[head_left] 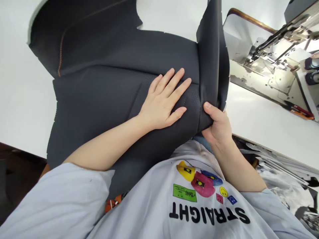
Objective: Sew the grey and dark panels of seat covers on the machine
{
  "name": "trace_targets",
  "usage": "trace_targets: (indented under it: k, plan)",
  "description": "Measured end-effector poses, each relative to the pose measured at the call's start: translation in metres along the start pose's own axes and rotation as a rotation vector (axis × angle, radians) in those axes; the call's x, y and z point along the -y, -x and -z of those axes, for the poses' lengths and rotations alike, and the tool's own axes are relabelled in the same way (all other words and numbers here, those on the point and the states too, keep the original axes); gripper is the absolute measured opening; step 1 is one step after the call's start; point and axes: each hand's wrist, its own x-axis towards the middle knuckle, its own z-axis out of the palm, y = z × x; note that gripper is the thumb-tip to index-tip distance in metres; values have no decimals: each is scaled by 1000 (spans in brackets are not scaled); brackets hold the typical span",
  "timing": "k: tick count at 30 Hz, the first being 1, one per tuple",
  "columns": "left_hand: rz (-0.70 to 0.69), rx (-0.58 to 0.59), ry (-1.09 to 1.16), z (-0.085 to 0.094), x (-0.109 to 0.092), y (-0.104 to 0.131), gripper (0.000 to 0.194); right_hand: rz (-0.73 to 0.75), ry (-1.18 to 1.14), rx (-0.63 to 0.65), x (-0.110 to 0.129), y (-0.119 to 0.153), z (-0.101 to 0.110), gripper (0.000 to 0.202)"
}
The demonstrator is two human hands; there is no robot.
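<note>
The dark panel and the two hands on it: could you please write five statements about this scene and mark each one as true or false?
1. The left hand lies palm down on the dark panel, with its fingers extended. True.
2. The right hand rests on the sewing machine. False: the right hand grips the panel near its folded-up side.
3. Orange stitching shows on the panel's upper left part in the picture. True.
4. The shirt is plain, without any print. False: the shirt carries coloured drawings and the word STRAIGHT.
5. The sewing machine is at the picture's right. True.
</note>
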Motion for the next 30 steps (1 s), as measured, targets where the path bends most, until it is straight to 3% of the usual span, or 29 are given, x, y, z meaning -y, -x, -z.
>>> trace_targets:
  k: [12, 15, 18, 20, 23, 24, 25, 26, 27, 30]
  plan:
    - [0, 0, -53, 2, -4, 3, 78, 65, -28, -42, -8, 7, -3, 51]
    - [80, -2, -117, 6, 14, -8, 75, 49, 2, -47, -15, 11, 0, 52]
    - [188, -7, -208, 21, 55, -30, 70, 64, 209, 21, -28, 26, 10, 46]
    - [164, 52, -253, 36, 83, -44, 67, 97, 473, 270, -36, 39, 20, 37]
    - [27, 189, -292, 50, 102, -56, 61, 146, 932, 1051, -32, 52, 37, 27]
    - [0, 207, -306, 50, 101, -57, 59, 181, 1055, 1247, -25, 53, 42, 27]
    - [-6, 201, -320, 48, 97, -56, 57, 231, 1137, 1339, -15, 54, 45, 26]
    - [3, 185, -333, 45, 92, -54, 56, 297, 1169, 1308, -3, 55, 47, 26]
    - [20, 171, -342, 40, 85, -50, 55, 381, 1133, 1185, 10, 56, 48, 27]
    - [76, 164, -372, 29, 68, -37, 53, 644, 815, 664, 40, 60, 52, 28]
